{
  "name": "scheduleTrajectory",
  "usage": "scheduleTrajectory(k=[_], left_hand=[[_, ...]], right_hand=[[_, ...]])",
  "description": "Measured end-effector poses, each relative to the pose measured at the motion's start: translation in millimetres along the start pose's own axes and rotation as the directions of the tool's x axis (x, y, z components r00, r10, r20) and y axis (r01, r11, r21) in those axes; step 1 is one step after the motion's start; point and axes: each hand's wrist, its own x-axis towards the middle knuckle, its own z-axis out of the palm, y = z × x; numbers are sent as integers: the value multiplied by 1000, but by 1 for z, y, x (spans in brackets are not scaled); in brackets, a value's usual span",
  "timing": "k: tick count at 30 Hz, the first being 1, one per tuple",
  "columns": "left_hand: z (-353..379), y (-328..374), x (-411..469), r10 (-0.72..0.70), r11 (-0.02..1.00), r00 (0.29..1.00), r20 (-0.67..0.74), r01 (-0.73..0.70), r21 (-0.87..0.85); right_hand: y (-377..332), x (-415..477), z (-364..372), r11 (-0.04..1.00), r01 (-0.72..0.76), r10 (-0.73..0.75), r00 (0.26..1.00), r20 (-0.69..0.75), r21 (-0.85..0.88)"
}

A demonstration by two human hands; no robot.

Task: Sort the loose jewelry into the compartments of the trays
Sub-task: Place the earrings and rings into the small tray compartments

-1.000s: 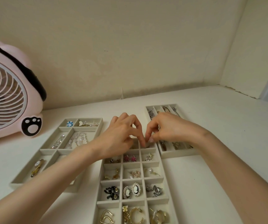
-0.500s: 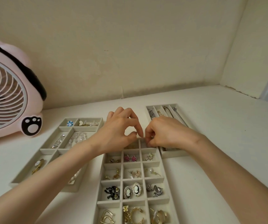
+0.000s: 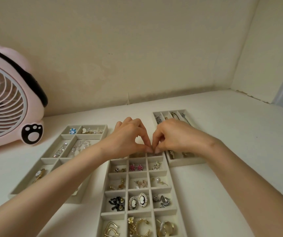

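Left hand [image 3: 128,139] and right hand [image 3: 174,135] meet over the far row of the earring tray [image 3: 169,175]. Their fingers are pinched narrow, apparently on a tiny piece I cannot make out. A slip could drop it into the wrong compartment or onto the desk [image 3: 239,127].

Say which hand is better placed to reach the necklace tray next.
Right, probably. The right hand hangs over the necklace tray, while the left hand is over the middle tray and would have to cross the right. Their fingertips pinch together; anything held is too small to see.
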Motion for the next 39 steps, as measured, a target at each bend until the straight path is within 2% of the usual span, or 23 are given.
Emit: scheduleTrajectory(k=[3, 6, 13, 24, 27, 30, 33, 39], left_hand=[[5, 2, 2, 21, 1000, 1000, 22, -21, 8], [8, 4, 5, 21, 999, 999, 36, -23, 42], [12, 1, 10, 2, 998, 999, 41, -4, 56], [17, 5, 14, 20, 976, 997, -72, -4, 218], [17, 5, 14, 2, 979, 995, -97, 18, 204], [13, 2, 11, -26, 990, 984, -176, 49, 131], [8, -2, 7, -56, 997, 980, -192, 67, 49], [9, -10, -1, -84, 996, 961, -265, 76, -38]], right_hand=[[12, -2, -12, 986, -43, 59, 994, -97, 163], [22, -1, -14, 966, -71, 114, 980, -163, 248], [24, 4, -7, 959, -93, 147, 972, -186, 268], [20, 4, -5, 959, -83, 141, 969, -202, 270], [20, 5, -5, 962, -79, 127, 976, -174, 261], [18, 3, -5, 968, -61, 81, 994, -72, 242], [11, 3, -1, 986, -25, 24, 1000, 11, 164], [7, 7, 9, 990, 11, -15, 999, 32, 139]])
